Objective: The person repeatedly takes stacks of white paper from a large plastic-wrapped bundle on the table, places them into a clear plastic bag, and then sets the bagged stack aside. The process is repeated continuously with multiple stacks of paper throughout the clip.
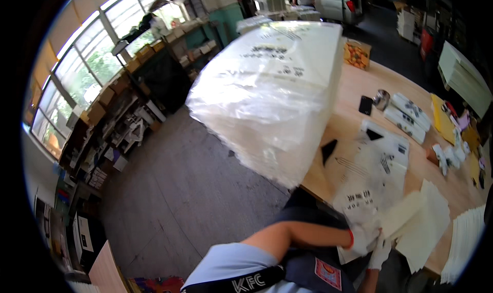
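Observation:
Both my hands wear white gloves and meet at the table's near edge. My left hand point(362, 241), with a red cuff, is closed at the near end of a clear plastic bag point(354, 180) with black print. Right beside it, my right hand point(380, 253) has its fingers closed at the near end of a cream sheet point(405, 214). That sheet is slightly blurred and slants up and away to the right. More cream sheets point(429, 229) lie fanned out under and beside it. The fingertips partly overlap, so their exact grip is hard to see.
A big stack of plastic-wrapped bags point(272, 82) rises at the table's left side. Farther back are a black phone point(365, 105), a metal bowl point(381, 99), white rolls point(408, 116) and a bag of orange pieces point(357, 54). A pile of white sheets point(466, 244) stands at right.

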Demonstrator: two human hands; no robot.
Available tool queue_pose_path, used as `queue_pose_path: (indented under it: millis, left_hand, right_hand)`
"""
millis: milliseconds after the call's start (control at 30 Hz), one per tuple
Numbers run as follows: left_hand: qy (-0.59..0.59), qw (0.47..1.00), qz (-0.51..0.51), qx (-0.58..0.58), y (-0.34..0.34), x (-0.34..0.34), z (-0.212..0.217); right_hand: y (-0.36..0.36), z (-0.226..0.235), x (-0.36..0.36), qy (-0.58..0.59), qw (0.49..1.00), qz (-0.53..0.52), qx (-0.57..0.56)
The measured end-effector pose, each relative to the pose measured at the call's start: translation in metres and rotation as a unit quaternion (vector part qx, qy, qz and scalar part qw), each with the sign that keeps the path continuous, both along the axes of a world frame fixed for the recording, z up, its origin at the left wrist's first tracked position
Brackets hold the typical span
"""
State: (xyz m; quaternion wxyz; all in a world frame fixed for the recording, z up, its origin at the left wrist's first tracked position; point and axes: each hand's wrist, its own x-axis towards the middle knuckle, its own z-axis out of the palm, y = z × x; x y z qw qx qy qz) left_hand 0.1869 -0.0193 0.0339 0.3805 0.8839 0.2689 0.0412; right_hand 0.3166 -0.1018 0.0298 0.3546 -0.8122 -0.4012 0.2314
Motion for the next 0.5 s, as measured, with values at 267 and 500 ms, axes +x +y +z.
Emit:
queue_pose_path:
  millis: [267,500]
  left_hand:
    - [-0.409,0.78,0.248,-0.403,0.125,-0.11,0.143]
    - [-0.412,0.876,0.161,-0.191,0.109,-0.15,0.212]
  right_hand:
    - [0.008,0.121,-0.005,-0.262,0.953,0.152,0.03]
    - [0.053,0.183,-0.033,-0.442,0.821,0.352,0.078]
